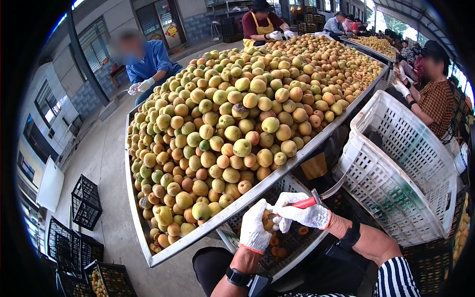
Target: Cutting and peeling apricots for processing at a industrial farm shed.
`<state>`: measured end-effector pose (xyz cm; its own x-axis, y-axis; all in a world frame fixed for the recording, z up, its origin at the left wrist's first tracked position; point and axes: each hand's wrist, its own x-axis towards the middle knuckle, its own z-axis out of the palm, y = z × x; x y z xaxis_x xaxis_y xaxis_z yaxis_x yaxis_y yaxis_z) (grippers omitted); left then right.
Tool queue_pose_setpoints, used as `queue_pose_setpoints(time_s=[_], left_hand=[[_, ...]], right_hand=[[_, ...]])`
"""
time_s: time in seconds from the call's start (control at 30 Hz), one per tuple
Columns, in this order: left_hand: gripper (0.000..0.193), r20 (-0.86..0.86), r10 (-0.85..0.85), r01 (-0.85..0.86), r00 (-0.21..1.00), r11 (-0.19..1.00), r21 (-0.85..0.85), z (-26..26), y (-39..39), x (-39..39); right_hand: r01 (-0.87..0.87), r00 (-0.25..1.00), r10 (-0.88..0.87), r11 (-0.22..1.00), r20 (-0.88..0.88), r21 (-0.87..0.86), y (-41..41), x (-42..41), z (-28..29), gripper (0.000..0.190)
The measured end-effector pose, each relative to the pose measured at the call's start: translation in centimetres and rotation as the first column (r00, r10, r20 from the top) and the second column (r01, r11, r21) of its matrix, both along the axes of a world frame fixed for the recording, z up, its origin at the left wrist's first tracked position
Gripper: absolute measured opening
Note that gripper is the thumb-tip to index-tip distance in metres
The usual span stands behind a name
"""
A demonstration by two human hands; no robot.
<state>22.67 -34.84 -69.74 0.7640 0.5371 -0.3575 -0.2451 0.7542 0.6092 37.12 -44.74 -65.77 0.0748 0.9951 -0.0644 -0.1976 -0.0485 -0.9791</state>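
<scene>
A large heap of yellow-green and orange apricots (230, 133) fills the metal-rimmed table (222, 219) in front of me. Just past its near edge, my left hand (256, 226), in a white knit glove, holds an apricot (268, 219), partly hidden by the fingers. My right hand (302, 211), gloved alike, grips a red-handled tool with a curved metal blade (334, 188); its near end is at the fruit. Both hands are close together above a light plastic crate (297, 260) that holds several opened apricot pieces (278, 248).
A tall white perforated plastic basket (400, 174) stands at the right. Black plastic crates (86, 202) are on the floor at the left, some with fruit. Co-workers in gloves sit at the table's left (152, 67), its far end (259, 26) and at the right (434, 92).
</scene>
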Motion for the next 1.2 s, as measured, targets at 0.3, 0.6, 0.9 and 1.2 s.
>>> queue_pose_setpoints(time_s=[0.3, 0.6, 0.9, 1.2], left_hand=[[0.023, -0.074, 0.242, -0.116, 0.967, 0.685, 0.719, 1.4, 0.1, -2.0], [0.029, 0.087, 0.522, -0.328, 0.848, 0.389, 0.861, 9.7, 3.9, -7.9], [0.028, 0.145, 0.368, -0.381, 0.918, 0.725, 0.574, 4.9, 11.0, -12.1], [0.026, 0.149, 0.586, -0.600, 0.796, 0.797, 0.066, 8.0, 12.9, -12.8]], right_hand=[[-0.089, 0.951, 0.020, 0.974, 0.309, 0.210, 1.1, -1.4, 1.4, 0.005], [-0.066, 0.982, 0.022, 0.971, 0.188, 0.231, 8.3, -8.3, 8.1, 0.004], [-0.165, 0.968, 0.114, 0.961, 0.224, 0.222, 15.3, -10.6, 5.7, 0.014], [-0.334, 0.856, 0.101, 0.856, 0.507, 0.394, 18.1, -13.4, 6.5, 0.007]])
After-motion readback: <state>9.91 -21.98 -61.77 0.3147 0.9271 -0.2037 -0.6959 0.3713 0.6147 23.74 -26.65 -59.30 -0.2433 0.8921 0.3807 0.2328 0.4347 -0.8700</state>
